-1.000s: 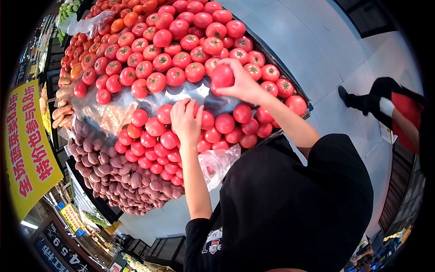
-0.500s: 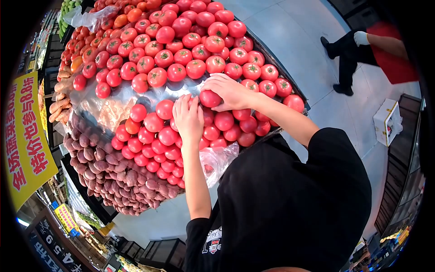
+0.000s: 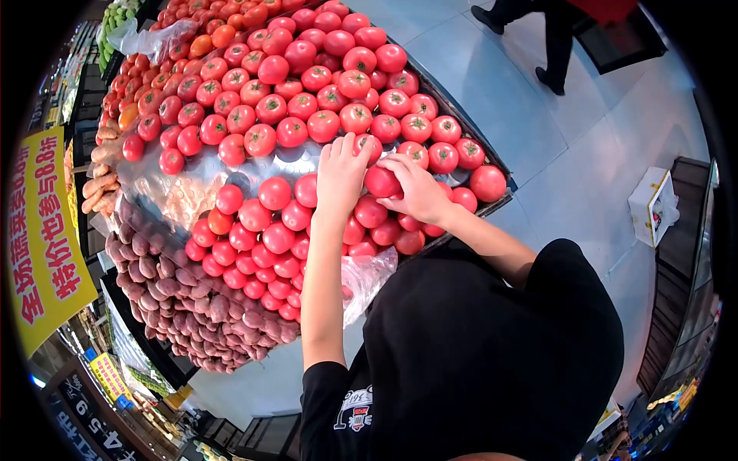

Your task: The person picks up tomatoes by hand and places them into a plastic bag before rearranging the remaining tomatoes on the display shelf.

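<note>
My right hand point(image 3: 419, 190) curls around a red tomato point(image 3: 382, 182), lifted slightly over the front heap. Beside it, my left hand point(image 3: 342, 173) has its fingers bent at another tomato point(image 3: 372, 148), its thumb side against the fruit and part of it hidden. Under and in front of both hands lies the near heap of tomatoes point(image 3: 278, 237). A strip of clear bubbled plastic liner point(image 3: 288, 159) shows between this heap and the back rows of tomatoes point(image 3: 291, 131). A crumpled clear plastic bag point(image 3: 367, 283) rests at the stand's near edge, by my left forearm.
Purple-skinned tubers point(image 3: 207, 311) fill the stand's left front. A yellow sign point(image 3: 50, 238) hangs at far left. Across the floor, a person's dark-trousered legs point(image 3: 557, 46) stand near a black crate point(image 3: 619, 42). A white foam box point(image 3: 652, 206) sits at right.
My left hand has moved right and up toward the back rows. My right hand has shifted right and down with a tomato in it. The person beyond the stand has moved further up in view.
</note>
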`<action>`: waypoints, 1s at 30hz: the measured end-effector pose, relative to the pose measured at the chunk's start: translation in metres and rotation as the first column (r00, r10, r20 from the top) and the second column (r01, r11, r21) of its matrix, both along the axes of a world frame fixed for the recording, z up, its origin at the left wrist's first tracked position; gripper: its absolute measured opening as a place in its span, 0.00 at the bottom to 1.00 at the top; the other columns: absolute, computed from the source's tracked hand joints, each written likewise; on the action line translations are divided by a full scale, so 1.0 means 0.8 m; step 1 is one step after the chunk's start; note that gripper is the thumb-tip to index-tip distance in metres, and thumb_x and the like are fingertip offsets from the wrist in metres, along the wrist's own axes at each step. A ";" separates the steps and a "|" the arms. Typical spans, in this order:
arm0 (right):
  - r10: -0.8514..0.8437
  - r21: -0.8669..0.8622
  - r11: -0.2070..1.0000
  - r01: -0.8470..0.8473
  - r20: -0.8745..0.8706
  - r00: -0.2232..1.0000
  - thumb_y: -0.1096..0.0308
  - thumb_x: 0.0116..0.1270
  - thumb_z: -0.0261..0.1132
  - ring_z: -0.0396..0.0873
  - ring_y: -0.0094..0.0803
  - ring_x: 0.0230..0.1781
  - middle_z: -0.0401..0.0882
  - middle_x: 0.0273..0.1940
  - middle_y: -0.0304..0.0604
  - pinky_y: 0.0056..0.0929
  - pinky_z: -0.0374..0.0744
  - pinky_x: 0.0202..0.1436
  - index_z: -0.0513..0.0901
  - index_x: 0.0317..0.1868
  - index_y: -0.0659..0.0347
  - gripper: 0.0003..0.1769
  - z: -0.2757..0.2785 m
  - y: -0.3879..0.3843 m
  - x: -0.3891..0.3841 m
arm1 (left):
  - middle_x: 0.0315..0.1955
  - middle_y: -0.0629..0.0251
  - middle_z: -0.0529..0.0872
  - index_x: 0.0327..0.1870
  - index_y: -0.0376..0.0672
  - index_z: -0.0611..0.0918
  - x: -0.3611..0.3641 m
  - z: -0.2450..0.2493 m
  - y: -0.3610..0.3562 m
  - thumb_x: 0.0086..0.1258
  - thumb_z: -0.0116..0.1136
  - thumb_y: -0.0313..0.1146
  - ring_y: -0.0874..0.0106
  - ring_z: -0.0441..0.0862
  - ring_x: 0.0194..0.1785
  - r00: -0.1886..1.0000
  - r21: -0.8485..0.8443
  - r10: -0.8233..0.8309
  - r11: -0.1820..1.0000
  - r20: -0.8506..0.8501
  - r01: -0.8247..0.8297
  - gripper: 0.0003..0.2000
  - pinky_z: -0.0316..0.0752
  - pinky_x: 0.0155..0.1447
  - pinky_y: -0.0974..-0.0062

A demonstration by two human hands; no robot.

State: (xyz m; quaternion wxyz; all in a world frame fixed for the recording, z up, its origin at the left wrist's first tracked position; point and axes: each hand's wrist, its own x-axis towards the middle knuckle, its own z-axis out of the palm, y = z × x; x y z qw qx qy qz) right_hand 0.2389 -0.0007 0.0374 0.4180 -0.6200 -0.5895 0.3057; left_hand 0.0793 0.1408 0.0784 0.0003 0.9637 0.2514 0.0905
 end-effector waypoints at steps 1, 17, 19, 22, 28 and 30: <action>0.006 0.008 1.000 -0.006 0.000 1.000 0.64 0.62 0.83 0.79 0.57 0.71 0.77 0.72 0.54 0.49 0.81 0.73 0.78 0.73 0.60 0.40 0.002 0.000 -0.001 | 0.59 0.54 0.85 0.70 0.47 0.83 0.004 -0.007 0.004 0.69 0.68 0.32 0.58 0.84 0.59 0.999 0.029 -0.001 1.000 -0.049 0.002 0.26 0.79 0.62 0.58; -0.092 0.130 0.990 0.050 0.341 0.935 0.63 0.67 0.79 0.76 0.59 0.71 0.74 0.72 0.57 0.54 0.79 0.76 0.79 0.73 0.59 0.36 -0.002 -0.001 -0.031 | 0.44 0.62 0.91 0.69 0.45 0.86 0.001 -0.003 0.018 0.72 0.77 0.43 0.60 0.90 0.45 0.985 -0.074 0.094 0.994 0.142 -0.085 0.27 0.84 0.51 0.60; -0.128 0.166 0.983 0.081 0.299 0.946 0.62 0.67 0.80 0.78 0.58 0.68 0.76 0.69 0.56 0.52 0.82 0.71 0.80 0.71 0.58 0.34 -0.014 0.004 -0.034 | 0.43 0.58 0.91 0.68 0.42 0.86 0.009 -0.006 0.012 0.75 0.75 0.42 0.55 0.91 0.44 0.966 -0.158 0.160 0.979 0.201 -0.129 0.25 0.84 0.49 0.58; -0.070 0.243 0.970 0.004 0.265 0.962 0.64 0.67 0.80 0.80 0.56 0.65 0.78 0.67 0.54 0.50 0.84 0.69 0.81 0.70 0.58 0.32 -0.024 0.009 -0.022 | 0.44 0.56 0.92 0.67 0.40 0.86 0.014 -0.010 0.005 0.78 0.73 0.42 0.54 0.91 0.45 0.952 -0.179 0.230 0.964 0.204 -0.195 0.22 0.84 0.50 0.57; -0.296 0.217 0.936 0.277 0.060 0.953 0.64 0.67 0.81 0.79 0.57 0.71 0.79 0.70 0.55 0.51 0.80 0.74 0.80 0.72 0.59 0.34 -0.012 0.035 0.023 | 0.40 0.54 0.93 0.64 0.39 0.86 0.010 -0.018 -0.004 0.83 0.67 0.42 0.51 0.91 0.43 0.944 -0.120 0.314 0.946 0.105 -0.301 0.19 0.83 0.51 0.52; -0.185 0.193 0.967 0.165 0.095 0.978 0.64 0.69 0.79 0.79 0.55 0.72 0.81 0.70 0.52 0.50 0.79 0.76 0.80 0.72 0.60 0.33 -0.016 0.059 0.037 | 0.39 0.54 0.93 0.64 0.39 0.86 0.010 -0.021 -0.007 0.83 0.66 0.43 0.51 0.91 0.42 0.940 -0.106 0.321 0.945 0.116 -0.310 0.19 0.83 0.51 0.51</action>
